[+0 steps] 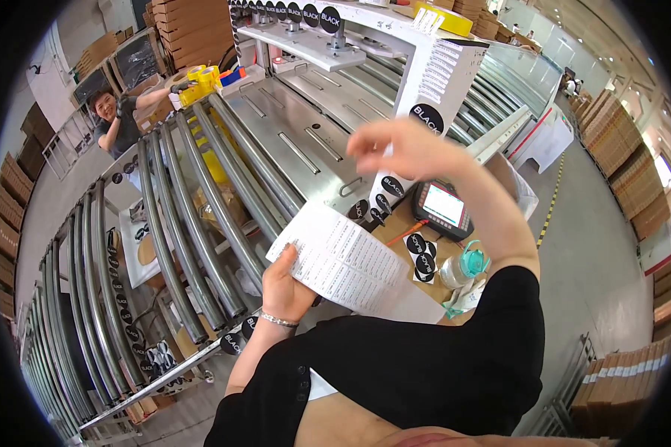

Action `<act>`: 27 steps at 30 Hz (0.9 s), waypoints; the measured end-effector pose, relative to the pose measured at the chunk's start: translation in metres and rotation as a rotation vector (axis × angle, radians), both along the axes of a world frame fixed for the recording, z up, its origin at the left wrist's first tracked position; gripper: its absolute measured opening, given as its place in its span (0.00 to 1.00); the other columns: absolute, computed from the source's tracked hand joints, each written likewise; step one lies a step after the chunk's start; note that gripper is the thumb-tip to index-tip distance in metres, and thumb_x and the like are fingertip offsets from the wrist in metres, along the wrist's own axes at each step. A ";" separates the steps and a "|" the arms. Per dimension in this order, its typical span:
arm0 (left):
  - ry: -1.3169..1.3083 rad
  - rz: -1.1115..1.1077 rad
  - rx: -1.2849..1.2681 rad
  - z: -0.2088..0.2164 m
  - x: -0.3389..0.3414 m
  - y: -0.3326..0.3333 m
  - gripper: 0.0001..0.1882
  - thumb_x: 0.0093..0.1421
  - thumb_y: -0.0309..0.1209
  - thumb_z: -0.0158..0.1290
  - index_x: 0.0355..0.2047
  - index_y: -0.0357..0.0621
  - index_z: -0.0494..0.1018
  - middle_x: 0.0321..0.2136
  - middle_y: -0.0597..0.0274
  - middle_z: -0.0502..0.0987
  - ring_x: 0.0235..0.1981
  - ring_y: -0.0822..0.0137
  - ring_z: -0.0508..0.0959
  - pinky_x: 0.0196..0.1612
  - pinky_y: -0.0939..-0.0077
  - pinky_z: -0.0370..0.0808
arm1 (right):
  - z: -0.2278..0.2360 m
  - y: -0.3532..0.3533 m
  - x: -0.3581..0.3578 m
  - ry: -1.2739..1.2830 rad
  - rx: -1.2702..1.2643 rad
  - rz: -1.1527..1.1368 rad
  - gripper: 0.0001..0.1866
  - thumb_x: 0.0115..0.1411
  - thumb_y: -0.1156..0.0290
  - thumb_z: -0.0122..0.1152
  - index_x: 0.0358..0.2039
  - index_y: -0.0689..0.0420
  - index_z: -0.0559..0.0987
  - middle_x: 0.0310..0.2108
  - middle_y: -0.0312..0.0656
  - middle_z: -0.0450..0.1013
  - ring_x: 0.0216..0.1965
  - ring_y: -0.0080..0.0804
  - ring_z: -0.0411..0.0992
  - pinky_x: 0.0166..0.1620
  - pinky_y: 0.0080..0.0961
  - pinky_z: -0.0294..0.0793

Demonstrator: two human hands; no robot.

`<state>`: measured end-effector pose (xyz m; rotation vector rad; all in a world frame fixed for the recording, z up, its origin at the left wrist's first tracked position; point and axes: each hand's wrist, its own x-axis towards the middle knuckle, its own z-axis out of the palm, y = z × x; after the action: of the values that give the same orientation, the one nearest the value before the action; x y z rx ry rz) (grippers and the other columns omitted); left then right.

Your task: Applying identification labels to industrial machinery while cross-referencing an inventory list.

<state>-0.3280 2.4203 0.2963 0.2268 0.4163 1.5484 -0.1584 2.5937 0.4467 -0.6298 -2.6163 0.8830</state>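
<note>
My left hand (285,287), a bracelet at its wrist, grips the left edge of a white sheet of printed labels (350,261). The thumb lies on top and the other fingers are hidden underneath. My right hand (399,149) is raised in front of a white post (408,97) covered with small white label strips. Its fingers are loosely bent, thumb apart, slightly blurred, and I see nothing between them. Beyond the sheet, a handheld control unit with a lit screen (443,203) rests on a brown surface, near a clear bottle with a teal lid (462,266).
Metal rollers (194,216) run along the left, joining a steel plate bed (298,141). Yellow tape rolls (201,80) sit at the rollers' far end, where a co-worker (119,119) stands. Round black stickers (423,257) lie beside the bottle. Stacked cardboard (619,380) stands at right.
</note>
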 end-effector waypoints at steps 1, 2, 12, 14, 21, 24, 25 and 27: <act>-0.002 0.003 -0.006 0.002 -0.001 0.003 0.21 0.59 0.33 0.39 0.52 0.35 0.58 0.51 0.52 0.64 0.53 0.55 0.64 0.56 0.59 0.58 | -0.017 -0.009 0.001 -0.002 -0.162 0.051 0.12 0.49 0.72 0.60 0.36 0.59 0.74 0.28 0.37 0.72 0.31 0.19 0.68 0.36 0.19 0.69; -0.009 0.003 0.029 0.004 -0.001 0.005 0.22 0.59 0.33 0.39 0.52 0.35 0.58 0.51 0.52 0.64 0.53 0.55 0.64 0.57 0.60 0.57 | -0.025 -0.021 0.003 0.048 -0.226 0.096 0.12 0.50 0.73 0.59 0.36 0.59 0.74 0.29 0.36 0.72 0.31 0.18 0.68 0.36 0.18 0.69; 0.004 -0.014 0.149 0.027 0.004 0.003 0.23 0.61 0.35 0.37 0.54 0.35 0.55 0.52 0.52 0.62 0.54 0.56 0.63 0.57 0.61 0.57 | -0.045 -0.047 0.005 0.261 -0.556 0.107 0.11 0.52 0.82 0.54 0.38 0.63 0.73 0.31 0.35 0.72 0.33 0.16 0.69 0.38 0.13 0.69; -0.017 -0.005 0.139 0.027 0.004 -0.002 0.23 0.61 0.35 0.36 0.54 0.36 0.54 0.52 0.52 0.62 0.54 0.56 0.63 0.57 0.61 0.57 | -0.042 -0.052 0.001 0.288 -0.613 0.024 0.13 0.51 0.82 0.55 0.39 0.63 0.74 0.31 0.36 0.73 0.33 0.17 0.69 0.38 0.13 0.69; 0.004 0.013 0.130 0.028 0.006 -0.015 0.22 0.61 0.34 0.37 0.53 0.36 0.55 0.52 0.52 0.62 0.54 0.56 0.63 0.57 0.61 0.57 | -0.042 -0.059 -0.006 0.256 -0.545 0.024 0.12 0.51 0.81 0.56 0.38 0.63 0.75 0.30 0.36 0.73 0.33 0.17 0.70 0.38 0.13 0.69; -0.010 0.031 0.135 0.026 0.007 -0.016 0.22 0.61 0.34 0.37 0.53 0.35 0.55 0.52 0.52 0.62 0.54 0.56 0.63 0.57 0.61 0.57 | -0.040 -0.062 -0.009 0.208 -0.446 0.009 0.09 0.51 0.82 0.56 0.35 0.64 0.75 0.30 0.35 0.73 0.32 0.17 0.69 0.37 0.13 0.69; -0.020 0.036 0.134 0.025 0.008 -0.016 0.22 0.61 0.33 0.37 0.53 0.35 0.56 0.52 0.51 0.62 0.54 0.56 0.63 0.57 0.60 0.57 | -0.039 -0.064 -0.009 0.198 -0.403 0.000 0.08 0.51 0.81 0.56 0.33 0.63 0.75 0.29 0.35 0.73 0.31 0.17 0.69 0.36 0.14 0.69; -0.002 0.068 0.140 0.023 0.009 -0.016 0.22 0.61 0.33 0.36 0.53 0.34 0.55 0.52 0.51 0.62 0.54 0.56 0.63 0.57 0.60 0.57 | -0.036 -0.067 -0.009 0.195 -0.350 -0.008 0.06 0.50 0.81 0.56 0.31 0.63 0.75 0.28 0.35 0.73 0.29 0.17 0.70 0.35 0.14 0.69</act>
<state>-0.3191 2.4044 0.3196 0.3226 0.3173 1.6461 -0.1673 2.5266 0.4103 -0.6023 -2.3034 1.3441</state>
